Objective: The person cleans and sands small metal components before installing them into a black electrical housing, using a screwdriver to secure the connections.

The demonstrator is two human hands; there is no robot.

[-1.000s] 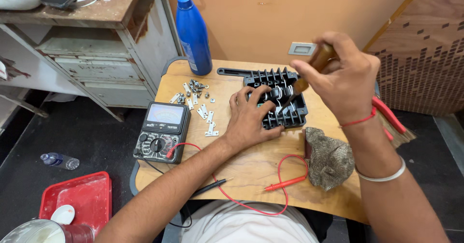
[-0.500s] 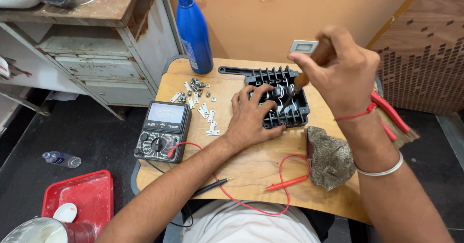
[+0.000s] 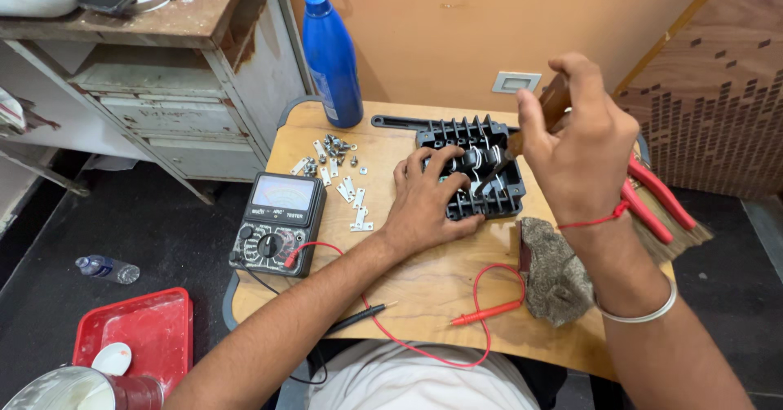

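The left hand lay palm down on a black ribbed housing that sat on the wooden worktop, its fingers curled over the near part and pressing it in place. The right hand hovered above the housing's right side, closed around a screwdriver with a brown handle, whose dark shaft slanted down into the middle of the housing beside the left fingertips. A black bar stuck out from the housing's far left corner.

Left of the housing lay a scatter of small metal plates and screws, and nearer the worktop's left edge sat a black multimeter. Its red lead looped across the front of the worktop, with the black probe just beside it. A grey rag rested under the right forearm, touching the worktop's right part, with red-handled pliers and a brush behind it. A blue bottle stood upright at the far edge. A red tray sat on the floor below
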